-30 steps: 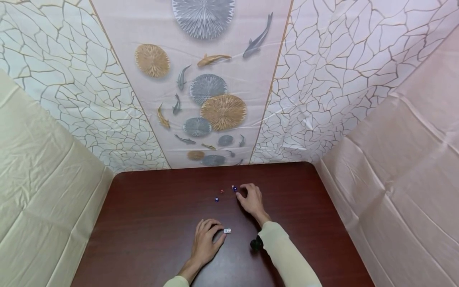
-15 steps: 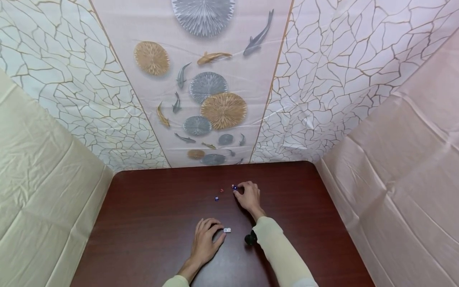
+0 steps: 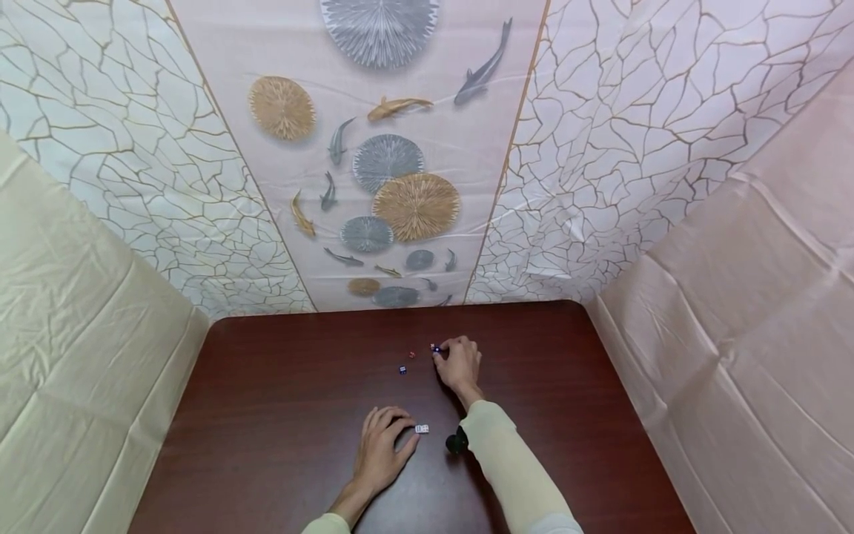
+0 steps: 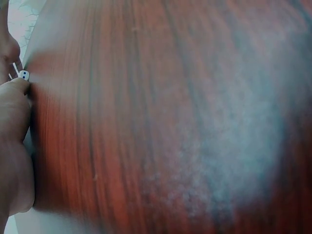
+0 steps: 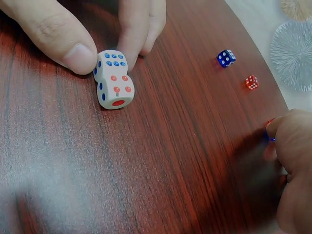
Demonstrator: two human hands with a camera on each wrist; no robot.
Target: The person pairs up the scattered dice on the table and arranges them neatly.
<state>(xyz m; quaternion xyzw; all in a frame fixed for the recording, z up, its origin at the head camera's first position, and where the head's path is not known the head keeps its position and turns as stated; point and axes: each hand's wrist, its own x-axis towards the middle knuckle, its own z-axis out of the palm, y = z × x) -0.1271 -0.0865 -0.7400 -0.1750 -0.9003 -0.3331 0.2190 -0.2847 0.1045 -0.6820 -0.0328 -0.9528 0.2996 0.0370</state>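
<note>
Two white dice [image 5: 115, 87] stand side by side, touching, on the brown table [image 3: 267, 415]. My left hand [image 3: 382, 449] rests on the tabletop and pinches the nearer white die between thumb and index finger. Farther back, my right hand [image 3: 460, 363] has its thumb and index finger at a blue die [image 3: 437, 349], pinching it close over the table. Against that blue die's far left side sits a red die [image 3: 432, 346]. In the right wrist view the fingers partly hide both. In the left wrist view a white die [image 4: 24, 75] shows at the left thumb tip.
Left of my right hand lie another blue die [image 5: 225, 58] and a small red die [image 5: 251, 82], apart from each other. A black wrist device [image 3: 457, 443] hangs beneath the right sleeve. Cloth walls [image 3: 100, 371] enclose the table's back and sides.
My right hand has moved slightly left and forward, its thumb and index finger closing in on the blue die. The left hand and white dice have stayed in place.
</note>
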